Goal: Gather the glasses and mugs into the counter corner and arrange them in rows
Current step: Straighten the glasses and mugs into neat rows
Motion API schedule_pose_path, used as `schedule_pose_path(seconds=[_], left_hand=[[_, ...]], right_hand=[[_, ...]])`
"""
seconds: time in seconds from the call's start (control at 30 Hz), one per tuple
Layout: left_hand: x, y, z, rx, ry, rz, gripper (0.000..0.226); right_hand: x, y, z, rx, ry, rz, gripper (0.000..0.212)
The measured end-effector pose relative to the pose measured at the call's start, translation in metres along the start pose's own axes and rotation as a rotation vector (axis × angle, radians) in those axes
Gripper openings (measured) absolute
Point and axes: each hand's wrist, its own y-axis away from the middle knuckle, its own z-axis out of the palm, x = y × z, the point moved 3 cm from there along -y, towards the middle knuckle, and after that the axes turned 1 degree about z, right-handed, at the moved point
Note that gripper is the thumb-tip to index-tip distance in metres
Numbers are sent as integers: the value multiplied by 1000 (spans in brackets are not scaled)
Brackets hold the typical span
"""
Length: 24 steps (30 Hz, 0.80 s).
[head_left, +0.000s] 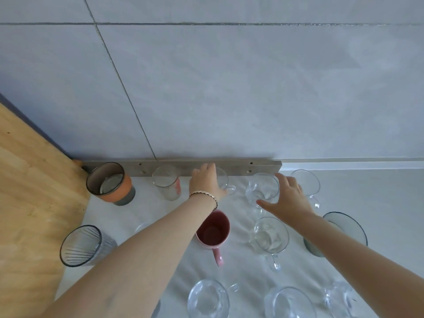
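The left grip [205, 182] is grasping a small clear glass mug [226, 180] standing on the white desk [390, 191] against the far wall. The right grip [291, 198], released with fingers spread, is reaching at a wider clear glass mug [261, 187] just to its right.
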Motion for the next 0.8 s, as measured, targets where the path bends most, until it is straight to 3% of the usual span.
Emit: schedule_pose_path(seconds=[0.13,0.27,0.47,0.53,0.67,0.73,0.8], left_hand=[[1,-4,4,-7,61,-17,84],[-2,-5,10,33,59,-8,79],[-9,-5,13,20,69,33,89],[-13,0,11,21,65,72,90],[-34,12,-16,252,-150,250,85],[-57,13,-32,291,-219,193,90],[-84,11,-43,234,-224,22,99]], right_hand=[[0,-15,17,-85,-37,59,106],[3,-27,28,-99,-30,88,112],[-1,-39,25,-40,56,37,90],[-1,-40,20,-61,130,-18,92],[-1,-42,12,-153,169,-114,98],[-7,-40,12,-174,221,-142,100],[-22,-39,15,-158,341,-191,104]])
